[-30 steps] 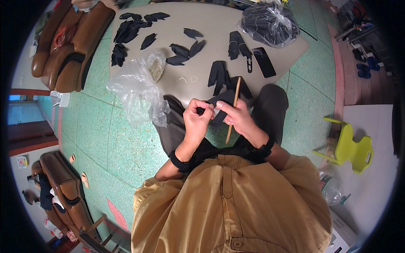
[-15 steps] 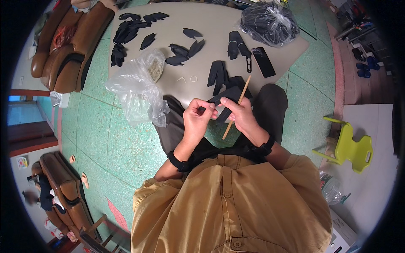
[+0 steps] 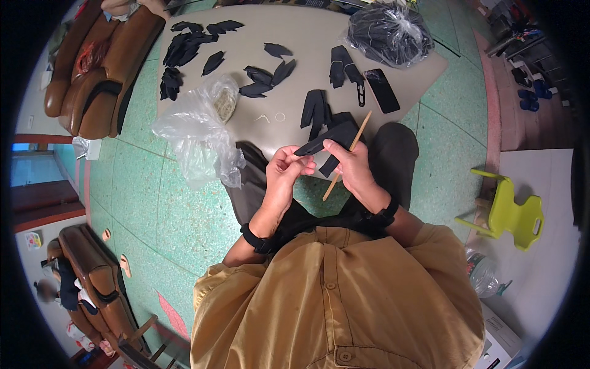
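Note:
Over my lap, my right hand [image 3: 351,166] pinches a folded black cloth strip [image 3: 329,139] under its thumb. The same hand keeps a thin wooden stick [image 3: 332,186] slanted across the palm. My left hand [image 3: 284,174] has curled fingers at the strip's pointed left end; its thumb lies just below that end, and part of the grip is hidden. Just beyond, more black strips [image 3: 316,108] lie at the table's near edge. Two small pale elastic bands [image 3: 280,117] rest on the table to the left of them.
A clear plastic bag [image 3: 195,132] with pale bands hangs over the table's [image 3: 246,55] near edge. Black folded pieces [image 3: 184,46] lie at the far left. A phone [image 3: 381,90], banded black strips [image 3: 338,64] and a full bag [image 3: 390,34] lie right. A green chair [image 3: 513,209] stands right.
My left hand has shifted slightly left and down, its thumb off the strip's face, so more of the pointed end shows. My right hand keeps its hold on strip and stick.

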Motion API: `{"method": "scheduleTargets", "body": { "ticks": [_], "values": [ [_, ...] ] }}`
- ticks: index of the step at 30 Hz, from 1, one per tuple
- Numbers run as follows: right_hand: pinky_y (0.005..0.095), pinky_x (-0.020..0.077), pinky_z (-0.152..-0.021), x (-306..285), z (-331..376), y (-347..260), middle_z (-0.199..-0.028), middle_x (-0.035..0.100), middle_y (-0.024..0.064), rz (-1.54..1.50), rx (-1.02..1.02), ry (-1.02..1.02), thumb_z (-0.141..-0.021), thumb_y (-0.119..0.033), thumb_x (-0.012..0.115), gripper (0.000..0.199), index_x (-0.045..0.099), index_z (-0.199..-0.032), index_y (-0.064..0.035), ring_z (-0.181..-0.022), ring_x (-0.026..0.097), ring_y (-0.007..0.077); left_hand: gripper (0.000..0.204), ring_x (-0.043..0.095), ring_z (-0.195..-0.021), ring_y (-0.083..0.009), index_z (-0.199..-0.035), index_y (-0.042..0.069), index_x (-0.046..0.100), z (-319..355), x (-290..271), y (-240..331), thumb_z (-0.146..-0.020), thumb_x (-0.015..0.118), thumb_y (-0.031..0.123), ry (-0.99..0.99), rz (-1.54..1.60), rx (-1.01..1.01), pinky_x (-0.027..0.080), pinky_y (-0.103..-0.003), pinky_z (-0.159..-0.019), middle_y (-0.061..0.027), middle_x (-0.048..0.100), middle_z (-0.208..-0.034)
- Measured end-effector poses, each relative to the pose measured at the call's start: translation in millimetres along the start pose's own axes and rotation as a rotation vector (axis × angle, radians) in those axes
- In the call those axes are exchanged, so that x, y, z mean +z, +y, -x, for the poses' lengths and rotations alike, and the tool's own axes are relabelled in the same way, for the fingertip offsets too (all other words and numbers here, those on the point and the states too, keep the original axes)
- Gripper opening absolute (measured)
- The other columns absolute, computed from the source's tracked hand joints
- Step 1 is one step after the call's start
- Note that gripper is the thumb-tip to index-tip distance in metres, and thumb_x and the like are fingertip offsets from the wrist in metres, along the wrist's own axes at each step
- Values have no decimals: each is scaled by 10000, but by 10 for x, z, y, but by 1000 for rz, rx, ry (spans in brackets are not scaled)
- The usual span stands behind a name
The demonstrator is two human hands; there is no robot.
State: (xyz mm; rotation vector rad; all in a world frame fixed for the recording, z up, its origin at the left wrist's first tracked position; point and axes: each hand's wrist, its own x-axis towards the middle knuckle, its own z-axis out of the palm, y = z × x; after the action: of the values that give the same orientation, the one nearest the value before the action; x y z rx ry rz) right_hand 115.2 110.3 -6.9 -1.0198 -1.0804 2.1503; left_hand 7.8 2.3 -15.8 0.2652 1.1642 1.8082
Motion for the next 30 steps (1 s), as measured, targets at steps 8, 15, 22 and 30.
{"method": "scheduleTargets", "body": {
  "ticks": [8,15,22,30],
  "values": [
    [171,273,-400,61,16,43,-692,562,-38,10,-18,-3,-783,-134,642,81,597,-786,-67,-501,421,19,93,619,-662,-131,-773,-2,500,-12,5,-19,-826,576,9,78,-214,82,495,-229,-653,-117,637,-738],
    [173,274,-397,41,-3,125,-686,558,-40,21,-32,5,-782,-132,644,80,592,-774,-71,-497,415,17,142,629,-637,-143,-729,14,455,-13,93,-39,-821,561,-15,166,-312,163,506,-231,-618,-126,629,-702],
    [187,264,-376,54,-20,189,-674,548,-39,23,-68,49,-779,-107,641,69,591,-771,-60,-468,391,17,93,610,-614,-118,-848,-7,478,11,190,-1,-819,567,-8,199,-333,214,495,-220,-572,-95,611,-728],
    [210,346,-446,56,-30,126,-652,544,-25,31,-70,63,-761,-80,640,79,584,-748,-27,-510,449,51,148,601,-633,-110,-953,-36,520,-43,22,14,-817,569,-7,135,-390,74,486,-210,-577,-79,602,-767]
  ]
}}
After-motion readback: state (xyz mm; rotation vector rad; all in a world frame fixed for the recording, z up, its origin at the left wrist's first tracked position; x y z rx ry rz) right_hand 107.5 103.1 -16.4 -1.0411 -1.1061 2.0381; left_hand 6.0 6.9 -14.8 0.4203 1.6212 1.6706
